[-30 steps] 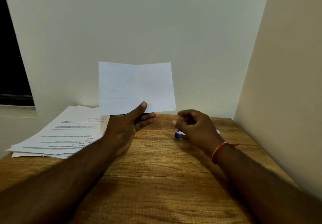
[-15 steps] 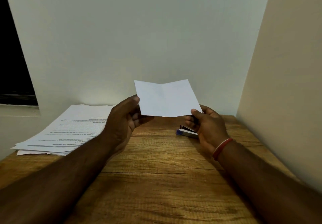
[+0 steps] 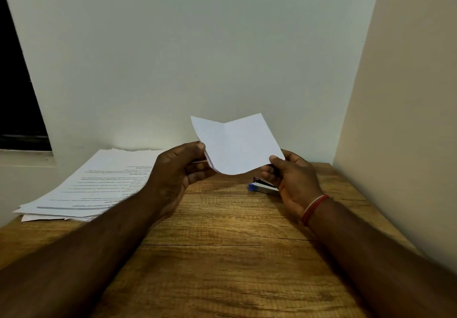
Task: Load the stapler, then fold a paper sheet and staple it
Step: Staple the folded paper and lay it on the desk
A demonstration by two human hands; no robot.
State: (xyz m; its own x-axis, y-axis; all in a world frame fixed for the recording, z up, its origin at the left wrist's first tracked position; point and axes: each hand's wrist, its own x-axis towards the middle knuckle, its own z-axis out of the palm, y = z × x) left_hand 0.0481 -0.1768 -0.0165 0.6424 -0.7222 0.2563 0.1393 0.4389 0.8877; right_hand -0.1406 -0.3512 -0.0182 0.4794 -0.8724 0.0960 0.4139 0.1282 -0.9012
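Observation:
A folded white paper sheet (image 3: 237, 144) with a vertical crease down its middle is held up above the wooden table (image 3: 222, 243). My left hand (image 3: 176, 176) pinches its left edge between thumb and fingers. My right hand (image 3: 294, 176) pinches its lower right corner. The sheet sags slightly along its bottom edge. A small stapler (image 3: 262, 187) with a blue end lies on the table just below the sheet, partly hidden behind my right hand.
A stack of printed papers (image 3: 99, 184) lies at the table's far left, overhanging the edge. A pale wall stands behind the table and another wall closes off the right side. A dark window opening (image 3: 17, 95) is at the far left.
The sheet came down and to the right, from being raised in my left hand alone. My right hand rose from the stapler and took hold of the sheet's right corner.

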